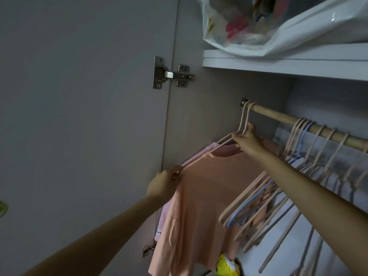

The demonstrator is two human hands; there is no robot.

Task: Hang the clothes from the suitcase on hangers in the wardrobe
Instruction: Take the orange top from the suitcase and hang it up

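Observation:
A peach garment (201,198) hangs on a beige hanger (225,141) whose hook sits over the far left end of the wooden rail (278,119). Behind it hangs a pink garment (203,154) on a second hanger. My left hand (165,185) pinches the peach garment's shoulder at the hanger's left tip. My right hand (248,141) grips the hanger necks just below the hooks. The suitcase is out of view.
Several bare beige hangers and one blue hanger (249,204) crowd the rail to the right. The open wardrobe door (79,116) with its hinge (171,74) stands left. A white plastic bag (278,24) lies on the shelf (278,64) above. A yellow item (226,265) sits below.

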